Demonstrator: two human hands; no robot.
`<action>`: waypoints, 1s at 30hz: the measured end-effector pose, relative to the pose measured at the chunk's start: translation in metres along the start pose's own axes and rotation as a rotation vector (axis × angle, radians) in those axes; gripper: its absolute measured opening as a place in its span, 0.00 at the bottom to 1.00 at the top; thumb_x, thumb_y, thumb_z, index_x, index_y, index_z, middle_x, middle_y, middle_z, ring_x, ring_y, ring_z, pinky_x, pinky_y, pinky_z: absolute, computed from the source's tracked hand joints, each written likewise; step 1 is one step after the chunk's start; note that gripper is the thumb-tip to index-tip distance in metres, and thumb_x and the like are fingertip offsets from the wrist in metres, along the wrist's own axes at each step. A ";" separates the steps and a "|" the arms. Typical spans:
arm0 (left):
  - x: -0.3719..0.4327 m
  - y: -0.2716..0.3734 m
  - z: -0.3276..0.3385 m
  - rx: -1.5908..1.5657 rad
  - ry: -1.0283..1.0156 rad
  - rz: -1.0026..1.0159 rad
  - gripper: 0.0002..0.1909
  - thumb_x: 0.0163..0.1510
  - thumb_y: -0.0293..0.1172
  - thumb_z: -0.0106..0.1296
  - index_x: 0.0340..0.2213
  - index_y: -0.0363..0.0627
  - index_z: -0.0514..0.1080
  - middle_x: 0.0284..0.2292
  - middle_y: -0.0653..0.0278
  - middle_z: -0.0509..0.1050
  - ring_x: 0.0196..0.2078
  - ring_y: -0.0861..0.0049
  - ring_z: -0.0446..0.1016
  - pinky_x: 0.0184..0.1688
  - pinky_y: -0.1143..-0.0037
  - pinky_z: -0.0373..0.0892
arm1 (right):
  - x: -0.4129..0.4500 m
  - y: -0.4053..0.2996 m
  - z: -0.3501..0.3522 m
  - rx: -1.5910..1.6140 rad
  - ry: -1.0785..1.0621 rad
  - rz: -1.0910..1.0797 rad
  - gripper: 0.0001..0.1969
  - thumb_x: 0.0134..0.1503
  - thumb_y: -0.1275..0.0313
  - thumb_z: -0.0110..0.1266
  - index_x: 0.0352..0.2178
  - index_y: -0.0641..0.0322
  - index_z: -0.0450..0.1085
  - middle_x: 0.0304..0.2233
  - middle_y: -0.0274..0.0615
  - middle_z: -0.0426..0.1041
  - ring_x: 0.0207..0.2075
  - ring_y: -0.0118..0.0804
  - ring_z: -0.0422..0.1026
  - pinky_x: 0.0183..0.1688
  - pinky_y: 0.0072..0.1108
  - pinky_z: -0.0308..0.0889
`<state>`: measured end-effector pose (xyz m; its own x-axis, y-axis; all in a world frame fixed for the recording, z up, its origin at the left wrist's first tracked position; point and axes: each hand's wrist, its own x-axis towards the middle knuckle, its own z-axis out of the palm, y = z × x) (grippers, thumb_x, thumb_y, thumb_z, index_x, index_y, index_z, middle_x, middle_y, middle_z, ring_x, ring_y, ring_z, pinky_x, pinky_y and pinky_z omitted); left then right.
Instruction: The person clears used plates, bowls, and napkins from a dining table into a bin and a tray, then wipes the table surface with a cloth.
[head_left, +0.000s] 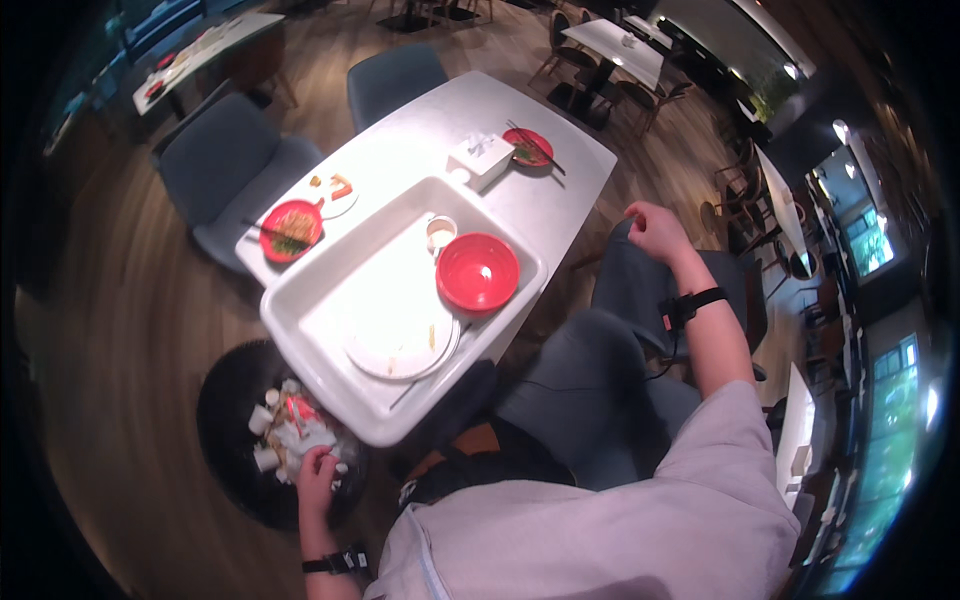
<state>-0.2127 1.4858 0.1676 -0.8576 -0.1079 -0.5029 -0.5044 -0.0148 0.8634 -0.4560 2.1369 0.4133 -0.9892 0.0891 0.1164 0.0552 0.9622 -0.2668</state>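
Note:
My left hand (318, 474) is above a round black bin (232, 450) holding crumpled tissues and cups; whether its curled fingers hold anything is unclear. Out to the right of the table, my right hand (654, 229) hangs near a grey chair, its fingers bent. Between them a white plastic tub (360, 427) rests on the table, with a red bowl (478, 274), a white cup (441, 232) and stacked white plates (397, 345) inside. A red bowl with food and chopsticks (291, 231) stands left of the tub, beside a small plate with scraps (341, 196).
At the white table's (559, 202) far end are a tissue box (480, 159) and another red bowl with chopsticks (529, 148). Grey chairs (217, 157) flank the table. Further tables (615, 51) and chairs stand on the wooden floor beyond.

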 end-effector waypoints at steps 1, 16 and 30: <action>0.006 0.008 0.003 0.018 -0.007 0.009 0.13 0.57 0.30 0.51 0.43 0.40 0.70 0.31 0.67 0.73 0.29 0.84 0.69 0.33 0.82 0.68 | 0.008 0.016 0.006 -0.010 -0.048 0.037 0.14 0.44 0.75 0.57 0.37 0.61 0.73 0.26 0.45 0.76 0.30 0.42 0.76 0.35 0.27 0.70; -0.003 0.039 0.041 0.174 0.223 -0.167 0.21 0.64 0.47 0.41 0.45 0.40 0.68 0.29 0.69 0.71 0.28 0.84 0.68 0.31 0.80 0.67 | 0.346 0.131 0.236 0.056 -0.111 0.288 0.28 0.49 0.71 0.55 0.52 0.69 0.61 0.41 0.62 0.74 0.46 0.57 0.73 0.49 0.37 0.68; -0.068 0.042 0.055 0.094 0.486 -0.656 0.30 0.64 0.58 0.36 0.47 0.42 0.68 0.36 0.63 0.71 0.35 0.74 0.71 0.37 0.73 0.69 | 0.374 0.158 0.293 1.100 -0.223 0.792 0.11 0.59 0.63 0.49 0.31 0.60 0.67 0.16 0.36 0.66 0.08 0.25 0.52 0.09 0.19 0.48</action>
<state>-0.1815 1.5476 0.2354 -0.2571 -0.5248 -0.8115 -0.9130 -0.1433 0.3819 -0.8567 2.2472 0.1347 -0.7506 0.3704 -0.5473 0.5781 -0.0332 -0.8153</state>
